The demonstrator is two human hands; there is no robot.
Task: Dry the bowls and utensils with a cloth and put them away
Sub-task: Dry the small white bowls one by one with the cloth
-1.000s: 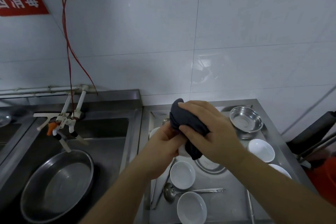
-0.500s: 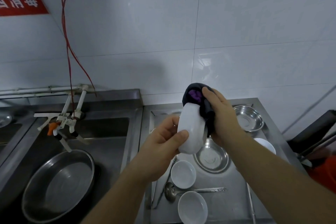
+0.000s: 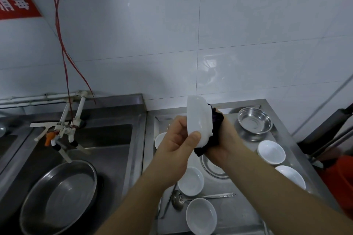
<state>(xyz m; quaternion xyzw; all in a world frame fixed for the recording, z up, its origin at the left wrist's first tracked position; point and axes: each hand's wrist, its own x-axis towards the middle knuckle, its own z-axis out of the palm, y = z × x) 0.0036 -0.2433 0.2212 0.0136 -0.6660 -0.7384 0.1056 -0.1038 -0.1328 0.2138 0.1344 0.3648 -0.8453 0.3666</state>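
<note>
My left hand (image 3: 176, 142) grips a white bowl (image 3: 198, 120) on edge above the steel counter, thumb on its near rim, its outside facing me. My right hand (image 3: 225, 139) is behind the bowl and holds a dark cloth (image 3: 216, 118) bunched against the bowl's inner side. Several white bowls lie on the counter (image 3: 248, 215) below: one (image 3: 191, 181) under my left wrist, one (image 3: 201, 215) at the front, two at the right (image 3: 271, 151) (image 3: 290, 176). A steel ladle (image 3: 177, 199) lies between the front bowls.
A steel bowl (image 3: 255, 119) sits at the counter's back right, a steel plate (image 3: 212, 168) under my right wrist. The sink (image 3: 107, 139) at left holds a large steel basin (image 3: 59, 196) under white taps (image 3: 63, 131). Red bucket (image 3: 342, 177) at far right.
The bowl has turned up on edge and come out from under the cloth. My right hand with the cloth has dropped from the bowl's top to its far lower side.
</note>
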